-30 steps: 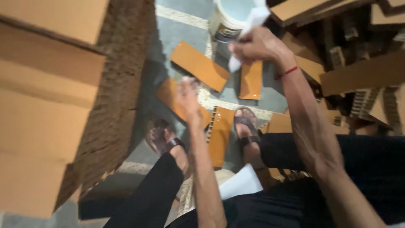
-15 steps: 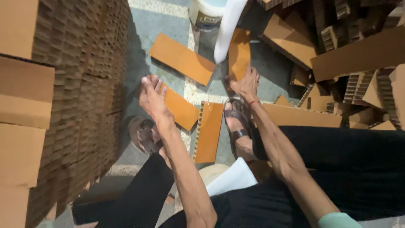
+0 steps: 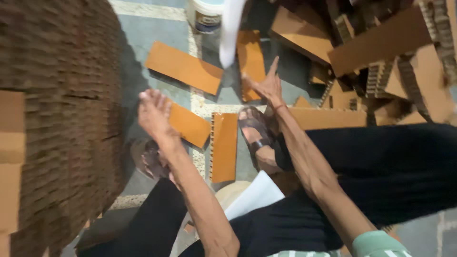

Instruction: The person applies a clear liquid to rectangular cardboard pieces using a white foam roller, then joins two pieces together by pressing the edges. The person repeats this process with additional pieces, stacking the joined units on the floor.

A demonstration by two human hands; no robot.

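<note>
The person sits low over a grey tiled floor strewn with orange cardboard strips, both arms reaching down and forward. The left hand is raised with its fingers spread loosely and holds nothing. Just beyond it, toward the middle of the floor, lies a short orange strip, its near end partly hidden behind the hand; whether the hand touches it I cannot tell, since the view is blurred. Beside that strip, lying lengthwise toward the person, is a ribbed orange strip with its corrugated edge showing.

The right hand is open too, with the forefinger pointing away and the other fingers relaxed, gripping nothing. Its fingertips are over the near end of an upright-lying orange strip, which runs away toward a white bucket at the far edge of the floor. A blurred white sheet shows above that strip, apart from the hand. Farther left lies a long slanted orange strip, well apart from both hands.

A sandalled foot rests just under the right wrist, and another foot sits below the left forearm. A tall stack of corrugated board fills the left side, and a jumbled heap of cardboard pieces crowds the far right corner.
</note>
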